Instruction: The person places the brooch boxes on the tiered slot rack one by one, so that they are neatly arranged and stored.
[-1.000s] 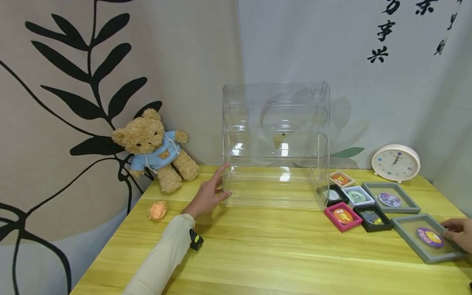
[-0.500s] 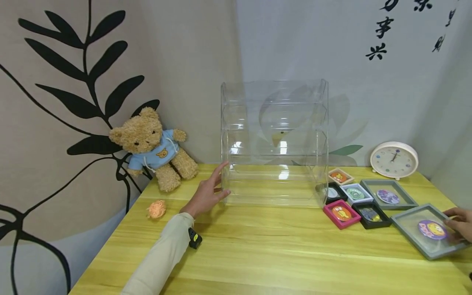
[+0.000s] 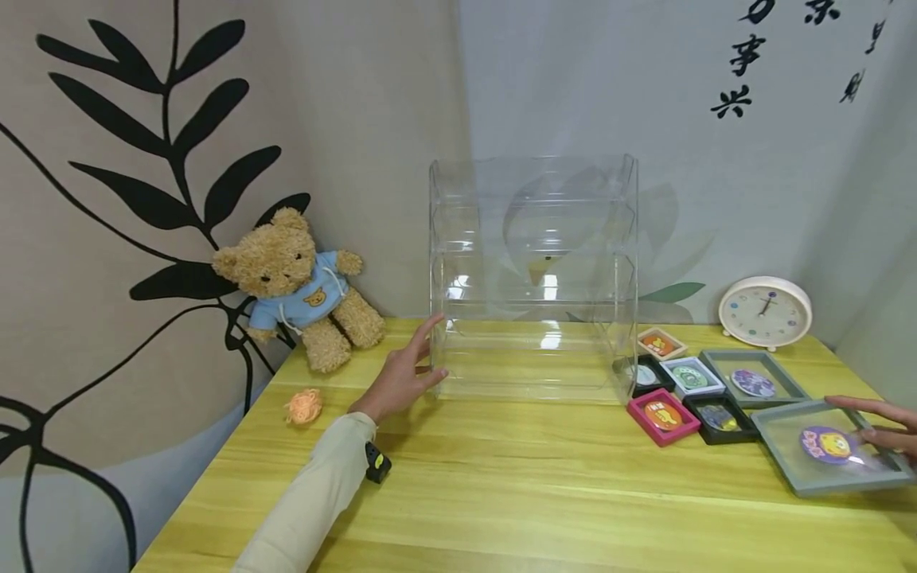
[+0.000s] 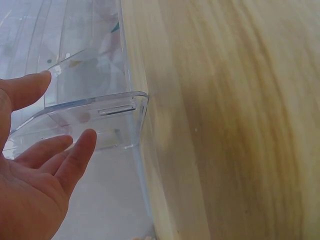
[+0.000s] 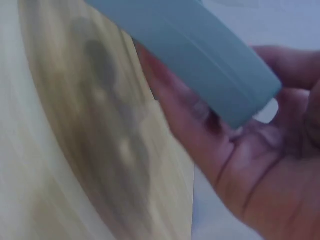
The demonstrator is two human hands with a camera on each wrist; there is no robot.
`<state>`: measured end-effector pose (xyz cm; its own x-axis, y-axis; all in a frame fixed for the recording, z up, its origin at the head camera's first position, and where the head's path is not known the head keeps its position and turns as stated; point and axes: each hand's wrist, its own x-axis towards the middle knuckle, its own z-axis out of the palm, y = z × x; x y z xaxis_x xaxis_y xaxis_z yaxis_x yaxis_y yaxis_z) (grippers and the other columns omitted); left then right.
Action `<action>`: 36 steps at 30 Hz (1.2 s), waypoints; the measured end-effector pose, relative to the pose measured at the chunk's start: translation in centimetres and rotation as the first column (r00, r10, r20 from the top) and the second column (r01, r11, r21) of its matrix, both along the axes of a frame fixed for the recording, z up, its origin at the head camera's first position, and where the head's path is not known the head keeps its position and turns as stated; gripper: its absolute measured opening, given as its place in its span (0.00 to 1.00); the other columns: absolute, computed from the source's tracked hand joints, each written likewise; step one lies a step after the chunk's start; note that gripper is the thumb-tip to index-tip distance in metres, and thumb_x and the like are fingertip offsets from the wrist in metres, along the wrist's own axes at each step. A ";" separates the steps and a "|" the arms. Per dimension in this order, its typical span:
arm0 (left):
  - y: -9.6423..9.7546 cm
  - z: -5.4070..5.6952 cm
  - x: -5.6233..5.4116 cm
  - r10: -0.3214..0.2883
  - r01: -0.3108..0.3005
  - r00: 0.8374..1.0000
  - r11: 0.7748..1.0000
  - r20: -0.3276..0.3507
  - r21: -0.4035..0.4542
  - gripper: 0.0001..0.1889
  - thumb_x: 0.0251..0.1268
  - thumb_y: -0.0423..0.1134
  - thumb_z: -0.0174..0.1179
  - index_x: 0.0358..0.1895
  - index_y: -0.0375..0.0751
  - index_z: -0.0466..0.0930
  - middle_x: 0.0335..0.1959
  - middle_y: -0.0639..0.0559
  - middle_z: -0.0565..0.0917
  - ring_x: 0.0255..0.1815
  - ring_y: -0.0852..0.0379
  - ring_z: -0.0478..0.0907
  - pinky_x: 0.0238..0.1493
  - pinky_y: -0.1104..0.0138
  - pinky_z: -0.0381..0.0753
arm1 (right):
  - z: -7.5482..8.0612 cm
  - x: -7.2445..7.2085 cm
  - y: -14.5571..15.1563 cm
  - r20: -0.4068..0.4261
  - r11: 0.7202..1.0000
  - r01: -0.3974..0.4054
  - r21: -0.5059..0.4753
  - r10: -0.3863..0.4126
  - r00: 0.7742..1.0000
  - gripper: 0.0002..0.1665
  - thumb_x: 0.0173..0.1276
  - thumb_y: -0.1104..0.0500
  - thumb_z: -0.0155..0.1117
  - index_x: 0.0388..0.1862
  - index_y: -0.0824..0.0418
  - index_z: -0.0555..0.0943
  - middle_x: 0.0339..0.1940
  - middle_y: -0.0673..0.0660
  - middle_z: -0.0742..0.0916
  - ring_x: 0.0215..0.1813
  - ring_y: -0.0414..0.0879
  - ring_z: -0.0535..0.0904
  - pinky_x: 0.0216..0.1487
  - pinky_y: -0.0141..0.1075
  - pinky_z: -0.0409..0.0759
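Note:
My right hand [image 3: 881,426] holds a grey square display frame [image 3: 781,461] by its right side. A purple round badge [image 3: 827,444] shows in the frame's clear middle. In the right wrist view, the frame's thick edge [image 5: 200,55] lies between thumb and fingers, tilted over the table. My left hand [image 3: 401,378] is at the left side of a clear tiered acrylic stand [image 3: 537,278]. Its fingers [image 4: 80,155] are loosely extended, with thumb and fingers spread about the stand's side panel [image 4: 90,102].
Several small framed badges lie right of the stand, including a pink frame [image 3: 662,415], a black frame [image 3: 719,419] and a white frame [image 3: 691,376]. Another grey frame [image 3: 752,382] lies behind them. A round clock [image 3: 765,312], a teddy bear [image 3: 301,286] and an orange yarn ball [image 3: 304,407] stand around.
My right hand has lifted the grey display frame off its spot and shifted it slightly left, its fingers now reaching further over the frame. The left hand stays at the stand.

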<state>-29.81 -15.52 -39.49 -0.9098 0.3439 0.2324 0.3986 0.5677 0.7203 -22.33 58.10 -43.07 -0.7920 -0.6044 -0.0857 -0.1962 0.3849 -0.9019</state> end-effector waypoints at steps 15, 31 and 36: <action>-0.1 0.1 0.1 0.004 -0.004 1.000 1.000 -0.009 -0.005 0.47 0.69 0.38 0.64 0.78 0.81 0.43 0.77 0.31 0.62 0.73 0.35 0.70 0.63 0.49 0.83 | 0.8 1.5 -4.5 -0.272 0.925 -0.004 -0.380 -0.108 0.956 0.54 0.61 0.92 0.39 0.81 0.55 0.59 0.63 0.37 0.81 0.39 0.37 0.89 0.15 0.36 0.81; 0.0 -0.3 0.1 0.012 -0.012 1.000 1.000 0.018 0.011 0.48 0.69 0.37 0.65 0.78 0.81 0.44 0.79 0.32 0.58 0.73 0.35 0.69 0.62 0.50 0.83 | 7.5 0.4 -16.7 -0.059 0.802 -0.115 -0.586 0.099 0.993 0.63 0.61 0.93 0.36 0.84 0.49 0.33 0.70 0.51 0.75 0.60 0.51 0.85 0.54 0.44 0.88; 0.0 -0.1 0.0 0.009 -0.009 1.000 1.000 0.016 0.011 0.48 0.69 0.38 0.65 0.78 0.80 0.43 0.77 0.30 0.62 0.72 0.35 0.71 0.61 0.49 0.84 | 9.4 -0.2 -20.4 -0.153 0.882 0.033 -0.470 -0.118 0.981 0.59 0.63 0.89 0.48 0.84 0.51 0.43 0.63 0.50 0.78 0.53 0.44 0.87 0.48 0.38 0.91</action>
<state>-29.86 -15.49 -39.62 -0.9165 0.3331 0.2214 0.3817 0.5631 0.7329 -22.55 37.73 -33.66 -0.8132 -0.4788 0.3308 -0.3516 -0.0487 -0.9349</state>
